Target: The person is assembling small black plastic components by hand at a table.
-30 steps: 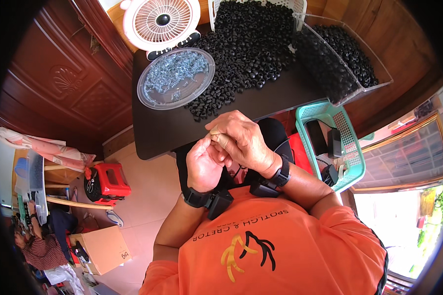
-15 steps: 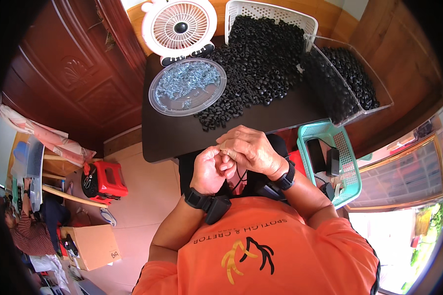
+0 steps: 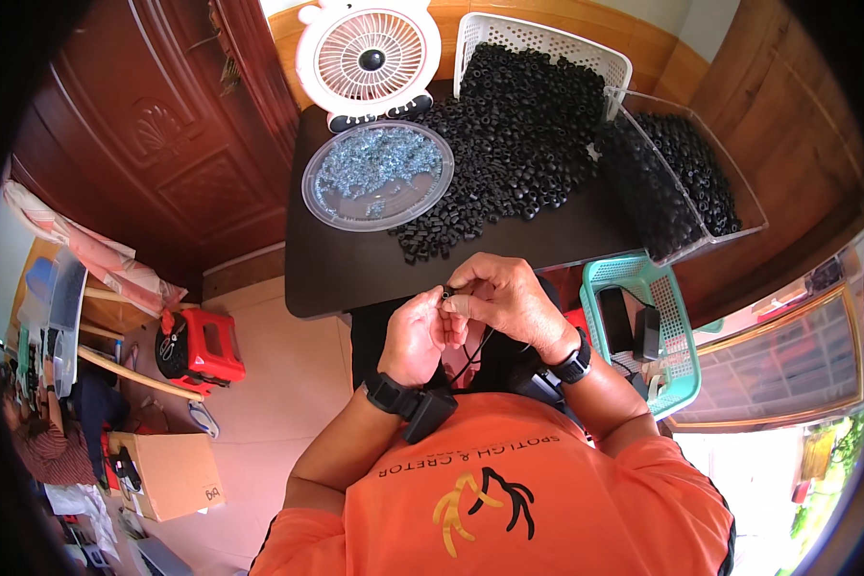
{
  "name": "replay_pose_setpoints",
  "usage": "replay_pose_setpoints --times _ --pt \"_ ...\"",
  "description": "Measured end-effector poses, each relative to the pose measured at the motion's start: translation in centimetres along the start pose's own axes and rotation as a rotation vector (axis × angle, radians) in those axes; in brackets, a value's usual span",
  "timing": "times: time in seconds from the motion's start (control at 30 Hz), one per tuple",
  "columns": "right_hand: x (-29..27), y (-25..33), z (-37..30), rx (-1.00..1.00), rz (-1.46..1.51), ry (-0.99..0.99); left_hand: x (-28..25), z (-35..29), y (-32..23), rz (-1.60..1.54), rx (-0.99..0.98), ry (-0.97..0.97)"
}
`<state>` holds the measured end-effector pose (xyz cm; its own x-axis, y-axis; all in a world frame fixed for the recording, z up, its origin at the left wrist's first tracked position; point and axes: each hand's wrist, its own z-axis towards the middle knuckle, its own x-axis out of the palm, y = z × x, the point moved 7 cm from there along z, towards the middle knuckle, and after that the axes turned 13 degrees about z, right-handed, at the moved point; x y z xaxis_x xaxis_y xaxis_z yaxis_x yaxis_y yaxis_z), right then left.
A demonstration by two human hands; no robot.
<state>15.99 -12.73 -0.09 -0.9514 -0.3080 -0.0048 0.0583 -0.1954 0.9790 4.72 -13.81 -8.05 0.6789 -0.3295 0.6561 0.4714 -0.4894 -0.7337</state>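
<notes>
In front of my body, just off the near edge of the dark table, my two hands meet fingertip to fingertip. A small black cylindrical piece (image 3: 446,294) shows between them, mostly covered by fingers. My left hand (image 3: 415,336) pinches it from the left, and the thumb and fingers of my right hand (image 3: 509,302) close on it from the right. Beyond the hands, a heap of similar black hollow pieces (image 3: 509,144) spreads over the table. To its left lies a round clear tray (image 3: 355,223) with many tiny shiny bluish pieces (image 3: 374,158), too small to name.
A white fan (image 3: 370,60) stands at the back of the table (image 3: 336,278). A white basket (image 3: 619,65) and a clear bin (image 3: 730,168) hold black pieces. A green basket (image 3: 686,360) sits right, below the table; a red case (image 3: 211,346) and cardboard box (image 3: 178,470) are left. Another person (image 3: 62,451) is far left.
My right hand's fingers have lifted and opened from over the left fingertips, so the black piece now shows. The view has shifted slightly.
</notes>
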Motion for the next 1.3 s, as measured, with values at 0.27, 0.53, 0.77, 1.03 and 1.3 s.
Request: replay_pose_setpoints --times 0.27,0.53,0.77,1.03,1.3 --pt "1.7 3.2 -0.2 -0.354 -0.637 -0.039 -0.1 0.1 0.3 0.002 0.045 -0.029" --pt "2.3 4.9 0.1 -0.469 -0.738 0.121 0.0 -0.2 0.1 -0.05 0.084 0.019" --pt "3.1 5.0 -0.1 -0.543 -0.813 0.326 0.3 -1.4 -1.2 0.219 0.113 0.01" --pt "3.7 4.9 0.0 -0.547 -0.805 0.288 -0.7 -1.7 -2.2 0.456 0.141 0.036" --pt "-5.9 2.4 2.2 -0.232 -0.72 -0.346 -2.0 -3.3 -5.8 0.216 0.515 0.032"
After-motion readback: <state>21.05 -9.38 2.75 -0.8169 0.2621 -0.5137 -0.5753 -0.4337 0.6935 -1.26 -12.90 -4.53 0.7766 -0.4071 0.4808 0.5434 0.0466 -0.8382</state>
